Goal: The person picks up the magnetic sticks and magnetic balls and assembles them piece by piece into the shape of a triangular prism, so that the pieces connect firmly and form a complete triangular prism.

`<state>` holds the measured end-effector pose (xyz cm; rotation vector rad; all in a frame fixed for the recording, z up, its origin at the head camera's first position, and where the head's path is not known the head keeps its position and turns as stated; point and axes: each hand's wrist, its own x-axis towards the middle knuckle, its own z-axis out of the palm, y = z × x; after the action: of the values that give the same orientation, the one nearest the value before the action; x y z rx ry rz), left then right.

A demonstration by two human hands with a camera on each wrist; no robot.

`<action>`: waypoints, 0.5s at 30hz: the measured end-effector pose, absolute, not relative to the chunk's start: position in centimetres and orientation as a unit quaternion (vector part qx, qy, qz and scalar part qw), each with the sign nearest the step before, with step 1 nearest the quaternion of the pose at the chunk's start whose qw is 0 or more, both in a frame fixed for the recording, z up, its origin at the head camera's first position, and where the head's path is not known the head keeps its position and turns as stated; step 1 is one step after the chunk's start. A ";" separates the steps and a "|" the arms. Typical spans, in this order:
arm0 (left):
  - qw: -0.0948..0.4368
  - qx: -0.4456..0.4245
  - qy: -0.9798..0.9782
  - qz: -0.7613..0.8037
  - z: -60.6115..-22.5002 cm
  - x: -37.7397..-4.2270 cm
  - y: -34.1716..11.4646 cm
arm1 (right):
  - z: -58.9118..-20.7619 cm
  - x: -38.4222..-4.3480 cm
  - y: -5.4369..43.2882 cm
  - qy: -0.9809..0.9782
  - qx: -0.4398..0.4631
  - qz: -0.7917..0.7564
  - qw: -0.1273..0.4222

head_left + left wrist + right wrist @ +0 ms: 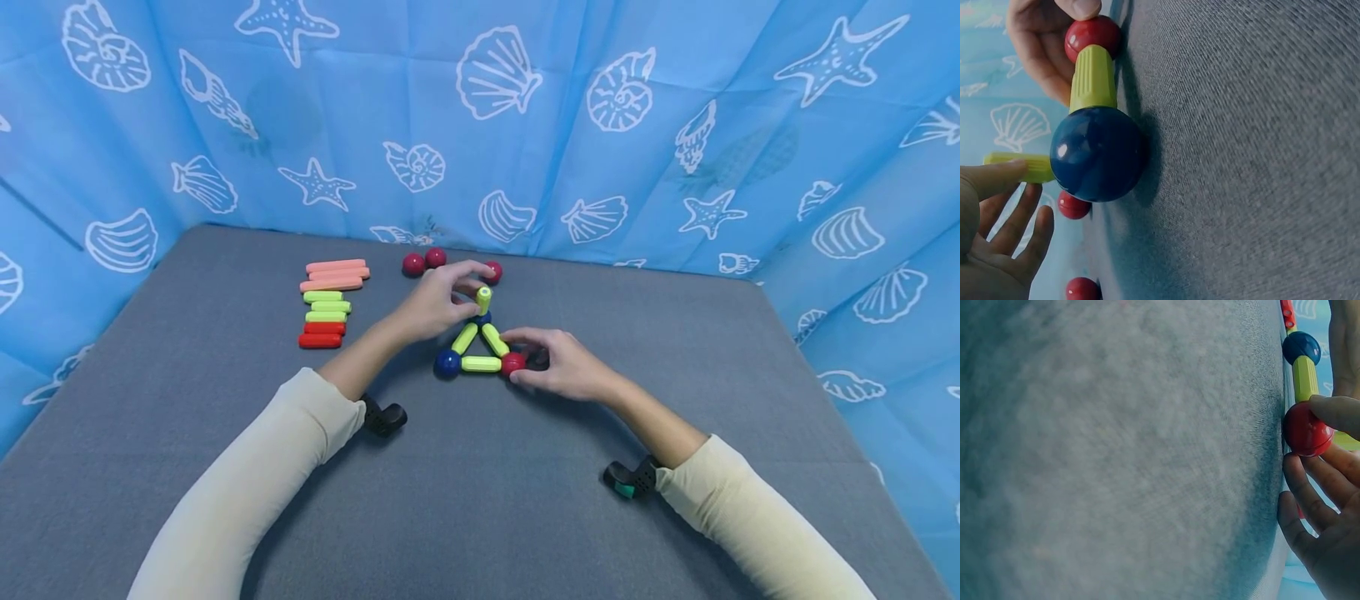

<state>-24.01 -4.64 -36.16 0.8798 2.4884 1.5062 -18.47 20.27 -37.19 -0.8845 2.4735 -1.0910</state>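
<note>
A triangle of yellow-green magnetic rods lies on the grey cloth, with a blue ball (448,363) at its front left corner, a red ball (513,364) at the front right and a second blue ball (484,318) at the back. On that back ball stands an upright yellow-green rod (483,298). My left hand (437,304) pinches this rod near its lower end, thumb against its side; its other fingers are spread. My right hand (562,367) holds the red corner ball between thumb and fingers, with the thumb on it in the right wrist view.
Left of the triangle lies a column of loose rods: salmon rods (335,275), yellow-green rods (327,307) and red rods (321,334). Behind my left hand are loose red balls (413,265). A blue shell-print curtain (450,125) borders the table at the back and sides.
</note>
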 end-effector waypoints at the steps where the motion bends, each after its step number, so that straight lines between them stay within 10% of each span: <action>1: 0.053 0.288 0.820 0.492 -36.1 -24.0 -4.6 | -37.2 -18.5 20.3 0.860 -0.308 -0.379 0.147; 15: 0.057 0.296 0.838 0.455 -36.5 -24.1 -4.7 | -37.2 -18.4 20.1 0.865 -0.304 -0.372 0.143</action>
<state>-24.13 -4.71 -36.51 0.8968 2.5409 1.3806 -18.36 20.13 -37.20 -0.8763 2.4964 -1.0744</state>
